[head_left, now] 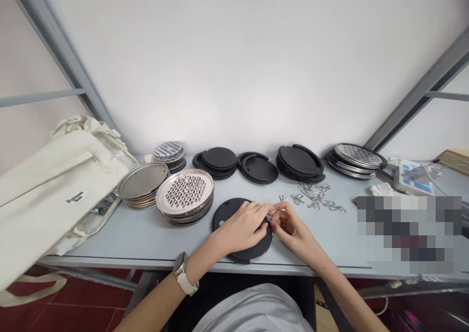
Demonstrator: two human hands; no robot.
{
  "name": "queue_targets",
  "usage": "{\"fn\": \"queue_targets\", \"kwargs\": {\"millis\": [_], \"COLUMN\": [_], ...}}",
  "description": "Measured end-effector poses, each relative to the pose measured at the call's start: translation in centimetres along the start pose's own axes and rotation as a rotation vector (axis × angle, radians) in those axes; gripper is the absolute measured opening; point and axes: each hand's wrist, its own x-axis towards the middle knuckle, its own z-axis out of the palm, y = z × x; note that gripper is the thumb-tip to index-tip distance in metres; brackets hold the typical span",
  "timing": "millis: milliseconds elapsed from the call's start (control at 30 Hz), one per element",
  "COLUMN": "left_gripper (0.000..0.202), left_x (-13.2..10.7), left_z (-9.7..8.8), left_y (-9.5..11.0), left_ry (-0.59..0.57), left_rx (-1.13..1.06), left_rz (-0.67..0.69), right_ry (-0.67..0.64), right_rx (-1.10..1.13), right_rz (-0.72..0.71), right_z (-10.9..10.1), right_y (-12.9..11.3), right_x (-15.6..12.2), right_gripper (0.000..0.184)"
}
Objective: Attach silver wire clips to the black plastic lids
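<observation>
A round black disc (229,215) lies on the table in front of me, with a thin metal edge showing at its lower right. My left hand (247,224) lies across its top and grips its right edge with thumb and fingers. At that same edge, the closed fingertips of my right hand (289,227) pinch a small metal wire clip (272,228), mostly hidden by the fingers. Several loose bent-wire clips (311,195) are scattered just beyond my right hand.
Stacked metal grater plates (185,190) and plain metal discs (142,180) stand at left, beside a cream bag (54,180). Along the wall are black discs (220,157), black rims (298,161) and more graters (359,155). A white-and-blue device (414,178) sits at right.
</observation>
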Motion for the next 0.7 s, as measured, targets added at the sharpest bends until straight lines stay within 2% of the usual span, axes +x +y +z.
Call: {"fn": "queue_targets", "kwargs": {"millis": [700], "left_gripper": [0.028], "left_x": [-0.1], "left_z": [-0.01], "left_y": [0.0], "left_ry": [-0.002], "left_rx": [0.017], "left_rz": [0.007], "right_ry": [0.028], "right_rx": [-0.011], "right_rz": [0.034], "right_z": [-0.15], "right_y": [0.57], "right_x": [-0.01], "right_gripper": [0.023]}}
